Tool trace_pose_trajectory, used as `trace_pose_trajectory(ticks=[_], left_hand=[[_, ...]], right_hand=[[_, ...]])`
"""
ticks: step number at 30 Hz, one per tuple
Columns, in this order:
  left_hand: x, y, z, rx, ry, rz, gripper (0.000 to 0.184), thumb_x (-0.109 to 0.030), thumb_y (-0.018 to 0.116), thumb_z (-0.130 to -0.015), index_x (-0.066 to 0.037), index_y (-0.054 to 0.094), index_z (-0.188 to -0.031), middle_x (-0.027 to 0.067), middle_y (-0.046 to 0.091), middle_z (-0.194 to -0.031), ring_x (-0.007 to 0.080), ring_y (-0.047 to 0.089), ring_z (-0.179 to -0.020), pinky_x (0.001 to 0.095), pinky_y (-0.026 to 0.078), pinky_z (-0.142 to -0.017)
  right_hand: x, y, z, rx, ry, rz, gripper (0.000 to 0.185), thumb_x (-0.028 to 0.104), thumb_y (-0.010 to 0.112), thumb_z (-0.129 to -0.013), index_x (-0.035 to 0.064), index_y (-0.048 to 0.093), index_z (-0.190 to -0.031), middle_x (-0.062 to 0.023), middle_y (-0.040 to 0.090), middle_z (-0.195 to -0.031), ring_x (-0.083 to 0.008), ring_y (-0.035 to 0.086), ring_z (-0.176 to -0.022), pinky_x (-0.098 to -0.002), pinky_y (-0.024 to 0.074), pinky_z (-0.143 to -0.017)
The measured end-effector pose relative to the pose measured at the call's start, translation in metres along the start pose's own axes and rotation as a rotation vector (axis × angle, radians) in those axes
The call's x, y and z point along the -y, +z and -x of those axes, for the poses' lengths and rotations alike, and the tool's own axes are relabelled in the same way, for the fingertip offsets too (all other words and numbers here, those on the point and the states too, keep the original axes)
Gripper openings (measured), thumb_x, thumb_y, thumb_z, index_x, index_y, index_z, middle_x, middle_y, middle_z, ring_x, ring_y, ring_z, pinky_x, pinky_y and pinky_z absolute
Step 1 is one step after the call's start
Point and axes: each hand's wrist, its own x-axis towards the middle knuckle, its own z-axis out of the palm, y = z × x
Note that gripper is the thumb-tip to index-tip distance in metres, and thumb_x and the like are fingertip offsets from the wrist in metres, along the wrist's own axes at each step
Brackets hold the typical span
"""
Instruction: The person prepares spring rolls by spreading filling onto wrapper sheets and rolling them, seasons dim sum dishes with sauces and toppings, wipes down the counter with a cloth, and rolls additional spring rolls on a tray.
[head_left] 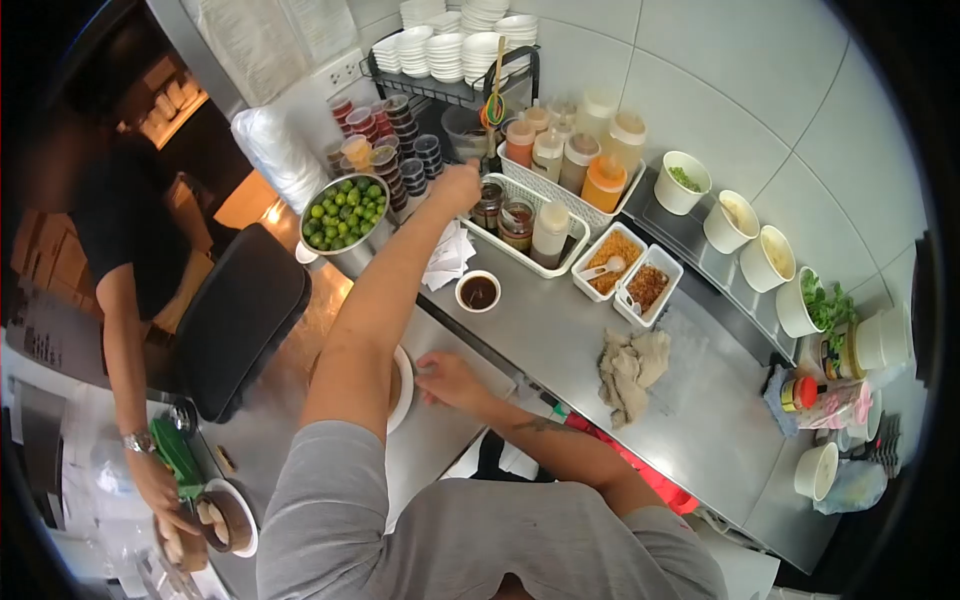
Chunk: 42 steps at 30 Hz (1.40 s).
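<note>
My left hand (458, 187) reaches to the back beside the white tray of jars (575, 250), just in front of a dark container (464, 130); its fingers are curled together, and what they hold is hidden. Near the rim of a round white plate (403, 390) is my right hand (447, 380), loosely bent, fingers apart and nothing visible in it. My left forearm covers most of the plate. A small white bowl of dark sauce (478, 292) stands on the counter between the two hands.
A pot of green limes (345, 214) and stacked sauce cups (412, 176) stand at left. Toppings tubs (610, 262), a crumpled cloth (632, 372) and bottles (604, 182) are at right. Another person's hand (155, 485) touches a basket of food at lower left.
</note>
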Motion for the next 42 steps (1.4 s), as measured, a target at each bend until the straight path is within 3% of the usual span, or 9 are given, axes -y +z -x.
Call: trace_pose_trajectory(ticks=[1, 4, 10, 12, 15, 21, 30, 36, 42], left_hand=[[-0.002, -0.001, 0.002, -0.091, 0.107, -0.014, 0.022, -0.009, 0.058, -0.085, 0.001, 0.058, -0.104, 0.0255, 0.068, -0.095, 0.041, 0.066, -0.094, 0.0505, 0.052, -0.082], [-0.013, -0.01, 0.004, 0.158, 0.129, -0.072, 0.03, -0.003, 0.057, -0.081, 0.001, 0.062, -0.11, 0.0266, 0.066, -0.108, 0.0408, 0.064, -0.103, 0.0492, 0.051, -0.087], [-0.006, -0.016, 0.003, -0.079, 0.438, -0.064, 0.023, 0.005, 0.06, -0.071, 0.004, 0.065, -0.094, 0.0238, 0.066, -0.099, 0.0388, 0.063, -0.1, 0.0463, 0.051, -0.088], [-0.006, -0.019, 0.01, -0.118, 0.394, -0.143, 0.024, 0.004, 0.059, -0.073, 0.003, 0.065, -0.096, 0.0231, 0.065, -0.104, 0.038, 0.061, -0.104, 0.0451, 0.05, -0.09], [-0.003, -0.017, 0.012, -0.124, 0.353, -0.197, 0.026, 0.002, 0.059, -0.074, 0.003, 0.066, -0.099, 0.022, 0.063, -0.11, 0.0371, 0.059, -0.108, 0.0439, 0.05, -0.092], [0.001, -0.024, 0.003, -0.077, 0.265, -0.157, 0.021, -0.006, 0.06, -0.076, 0.004, 0.067, -0.094, 0.0237, 0.065, -0.104, 0.0387, 0.063, -0.1, 0.0463, 0.051, -0.088], [0.018, -0.033, -0.011, -0.109, 0.078, -0.067, 0.023, -0.016, 0.059, -0.081, 0.002, 0.069, -0.091, 0.0258, 0.067, -0.097, 0.0402, 0.065, -0.096, 0.0484, 0.051, -0.085], [0.03, -0.035, -0.015, -0.057, -0.039, 0.058, 0.031, -0.02, 0.058, -0.079, 0.004, 0.07, -0.097, 0.0281, 0.067, -0.103, 0.0417, 0.065, -0.101, 0.0478, 0.051, -0.089], [0.042, -0.039, -0.022, -0.067, -0.084, 0.16, 0.031, -0.023, 0.057, -0.08, 0.001, 0.071, -0.094, 0.0261, 0.068, -0.103, 0.042, 0.064, -0.101, 0.0474, 0.051, -0.09]], right_hand=[[0.01, 0.009, -0.005, 0.01, 0.02, 0.107, 0.034, 0.013, 0.066, -0.081, -0.0009, 0.057, -0.111, -0.0119, 0.069, -0.075, -0.0197, 0.068, -0.06, -0.0337, 0.0541, -0.054], [0.031, 0.021, -0.012, 0.021, 0.06, 0.373, 0.037, 0.015, 0.066, -0.08, -0.0027, 0.057, -0.111, -0.0153, 0.07, -0.08, -0.02, 0.069, -0.061, -0.0336, 0.0555, -0.056], [0.022, 0.02, -0.005, -0.092, -0.004, 0.394, 0.033, 0.018, 0.067, -0.077, -0.0021, 0.061, -0.104, -0.0156, 0.069, -0.082, -0.0234, 0.069, -0.067, -0.0353, 0.0553, -0.061], [0.025, 0.014, 0.012, -0.09, 0.134, 0.212, 0.036, 0.018, 0.066, -0.076, -0.002, 0.062, -0.105, -0.0187, 0.07, -0.09, -0.0289, 0.07, -0.078, -0.0393, 0.0548, -0.072], [-0.012, 0.003, 0.023, -0.222, -0.019, 0.083, 0.034, 0.016, 0.066, -0.076, -0.0024, 0.062, -0.105, -0.017, 0.068, -0.087, -0.0244, 0.068, -0.077, -0.0371, 0.0537, -0.069], [-0.017, -0.018, 0.056, -0.198, 0.017, -0.341, 0.028, 0.006, 0.063, -0.079, 0.0014, 0.058, -0.106, -0.0063, 0.064, -0.09, -0.0149, 0.064, -0.073, -0.0272, 0.0519, -0.055], [-0.022, -0.032, 0.072, -0.228, -0.047, -0.552, 0.038, -0.004, 0.06, -0.074, 0.0019, 0.057, -0.112, -0.006, 0.065, -0.095, -0.0155, 0.066, -0.076, -0.0276, 0.0543, -0.055], [-0.006, -0.058, 0.079, -0.369, -0.11, -0.726, 0.037, -0.008, 0.058, -0.072, 0.0063, 0.061, -0.106, -0.001, 0.066, -0.085, -0.0095, 0.061, -0.062, -0.0222, 0.0453, -0.046], [0.026, -0.093, 0.074, -0.448, -0.171, -0.696, 0.036, -0.011, 0.057, -0.072, 0.0006, 0.058, -0.106, -0.0089, 0.067, -0.092, -0.0196, 0.068, -0.071, -0.03, 0.0586, -0.053]])
